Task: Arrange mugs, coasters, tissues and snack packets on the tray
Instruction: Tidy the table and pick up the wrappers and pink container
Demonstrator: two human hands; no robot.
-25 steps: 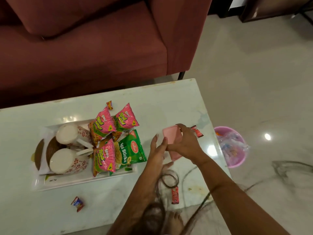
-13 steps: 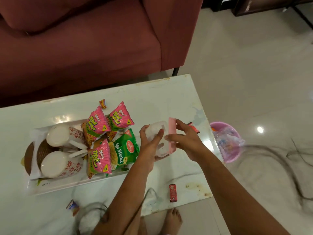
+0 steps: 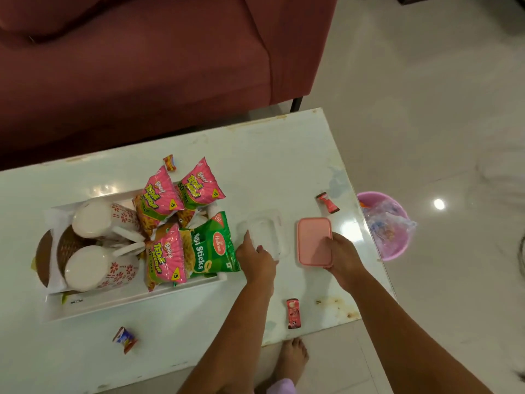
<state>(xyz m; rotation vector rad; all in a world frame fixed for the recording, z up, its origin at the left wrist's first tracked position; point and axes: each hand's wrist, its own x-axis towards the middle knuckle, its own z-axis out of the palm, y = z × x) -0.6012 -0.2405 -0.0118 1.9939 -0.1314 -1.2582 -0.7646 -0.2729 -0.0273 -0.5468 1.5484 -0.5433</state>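
White tray at table's left: two floral mugs on their sides, brown coasters at left end, snack packets at right end.

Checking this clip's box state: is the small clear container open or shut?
Open. The clear container sits lidless on the table; its pink lid lies flat beside it under the right hand.

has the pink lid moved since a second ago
Yes. The pink lid was held up on the clear box; now it lies flat on the table, right of the box, under the right hand.
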